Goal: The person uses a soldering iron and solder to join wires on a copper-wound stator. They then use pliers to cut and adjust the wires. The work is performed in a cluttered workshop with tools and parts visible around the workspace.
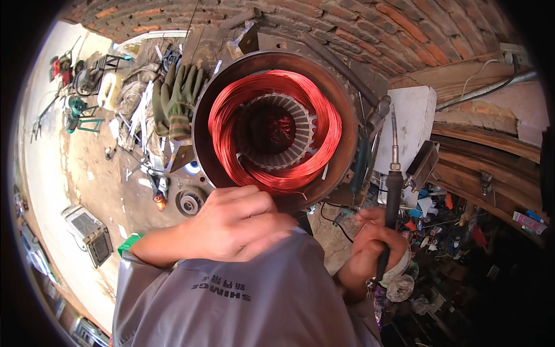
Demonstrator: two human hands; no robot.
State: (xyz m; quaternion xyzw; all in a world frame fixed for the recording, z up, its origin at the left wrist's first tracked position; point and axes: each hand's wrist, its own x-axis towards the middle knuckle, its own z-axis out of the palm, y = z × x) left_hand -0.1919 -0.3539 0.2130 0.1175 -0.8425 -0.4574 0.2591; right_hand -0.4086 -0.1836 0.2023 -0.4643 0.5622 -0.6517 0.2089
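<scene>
A round rusty motor stator housing [198,115] stands in front of me, seen from above. Thick bundles of red enamelled copper wire [324,118] ring its slotted core [258,157]. A short wire end sticks out at the near side of the coil. My left hand [234,222] lies at the housing's near rim, fingers curled and pressed together; their tips are hidden, and whatever they hold does not show. To the right of the housing, my right hand [376,246] is closed round the black handle of a soldering iron [393,185], its metal tip pointing up and away.
Green work gloves [178,104] lie left of the housing, near a round metal part [188,202]. A white board [411,118] lies at the right, before wooden planks [485,173]. A brick wall [358,29] rises behind. A floodlight-like box [92,234] stands on the left floor.
</scene>
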